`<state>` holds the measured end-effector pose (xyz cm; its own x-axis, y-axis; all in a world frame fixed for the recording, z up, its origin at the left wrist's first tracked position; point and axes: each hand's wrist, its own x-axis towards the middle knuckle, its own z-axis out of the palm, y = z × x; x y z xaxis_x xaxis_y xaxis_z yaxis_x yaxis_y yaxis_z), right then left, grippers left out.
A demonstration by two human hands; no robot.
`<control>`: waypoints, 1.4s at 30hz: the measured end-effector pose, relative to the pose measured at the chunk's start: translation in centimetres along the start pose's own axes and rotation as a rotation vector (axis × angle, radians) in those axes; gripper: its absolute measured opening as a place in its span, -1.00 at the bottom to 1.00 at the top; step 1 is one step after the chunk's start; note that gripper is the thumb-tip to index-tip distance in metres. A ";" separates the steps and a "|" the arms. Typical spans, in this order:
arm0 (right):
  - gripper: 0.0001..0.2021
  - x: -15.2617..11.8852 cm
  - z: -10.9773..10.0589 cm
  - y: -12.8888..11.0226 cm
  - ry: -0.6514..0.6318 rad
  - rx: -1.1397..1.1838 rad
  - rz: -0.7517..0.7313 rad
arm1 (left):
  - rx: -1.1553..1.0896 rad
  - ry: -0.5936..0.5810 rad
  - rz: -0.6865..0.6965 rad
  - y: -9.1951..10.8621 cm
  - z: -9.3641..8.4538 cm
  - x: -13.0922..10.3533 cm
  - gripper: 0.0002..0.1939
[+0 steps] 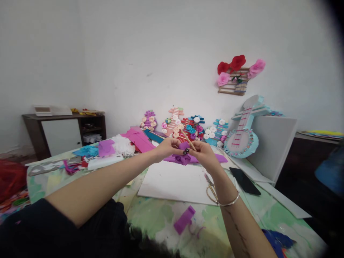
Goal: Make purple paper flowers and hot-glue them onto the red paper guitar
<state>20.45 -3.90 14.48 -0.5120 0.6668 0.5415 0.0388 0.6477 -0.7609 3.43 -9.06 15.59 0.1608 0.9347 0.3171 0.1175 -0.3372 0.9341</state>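
Note:
Between both hands, above the far part of a white board [174, 182], is a purple crepe-paper flower [184, 159]. My left hand [168, 148] is closed, its fingertips pinching the flower from the left. My right hand [202, 152] is closed too, touching the flower from the right, with a thin wooden stick [187, 139] slanting up from its fingers. How the stick meets the paper is hidden by the fingers. Behind the hands lies a length of purple crepe paper [220, 158]. Gold-handled scissors [211, 193] rest on the board beside my right wrist.
A purple paper strip [184, 219] lies in front of the board. On the right are a black phone [245, 181] and a light-blue paper instrument [242, 138]. Coloured paper [106, 147] and white shredded strands [122, 145] lie left. Several flower-decorated crafts [188, 129] line the wall.

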 end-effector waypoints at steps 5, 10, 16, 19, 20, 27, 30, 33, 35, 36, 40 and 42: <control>-0.86 0.1 0.0 0.1 0.054 0.055 0.019 | -0.033 -0.003 0.030 0.1 -0.1 0.0 -0.72; -0.84 -0.1 0.0 -0.5 0.048 0.129 0.063 | 0.004 -0.005 0.044 0.1 0.1 0.0 -0.71; -0.83 -0.1 -0.1 -0.4 0.045 0.016 0.020 | 0.081 0.021 0.068 -0.2 0.1 0.1 -0.75; -0.76 -0.1 -0.1 -0.5 0.049 -0.034 -0.008 | 0.057 -0.031 0.082 -0.1 0.1 0.1 -0.78; -0.73 -0.1 0.0 -0.5 0.055 -0.028 -0.008 | 0.057 -0.040 0.088 0.0 0.1 0.1 -0.79; -0.77 -0.2 0.0 -0.8 0.103 0.049 0.081 | 0.142 0.022 0.166 0.1 0.2 0.0 -0.89; -0.80 -0.2 -0.1 -0.8 0.075 0.136 0.138 | 0.262 0.030 0.284 0.2 0.3 0.0 -0.92; -0.81 -0.3 -0.3 -0.8 0.068 0.190 0.163 | 0.326 0.025 0.351 0.3 0.4 -0.2 -0.91; -0.80 -0.3 -0.4 -0.7 0.071 0.197 0.164 | 0.279 0.019 0.333 0.4 0.6 -0.3 -0.91; -0.80 -0.2 -0.4 -0.7 0.071 0.198 0.163 | 0.240 0.013 0.310 0.4 0.6 -0.3 -0.90; -0.78 -0.2 -0.3 -0.7 0.071 0.213 0.149 | 0.053 -0.067 0.204 0.5 0.8 -0.4 -0.83; -0.79 -0.2 -0.2 -0.7 0.072 0.225 0.136 | -0.013 -0.105 0.175 0.5 0.8 -0.4 -0.78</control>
<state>20.71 -4.44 14.99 -0.4520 0.7718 0.4472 -0.0926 0.4580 -0.8841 4.20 -9.68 15.85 0.2793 0.8449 0.4561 0.0665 -0.4909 0.8687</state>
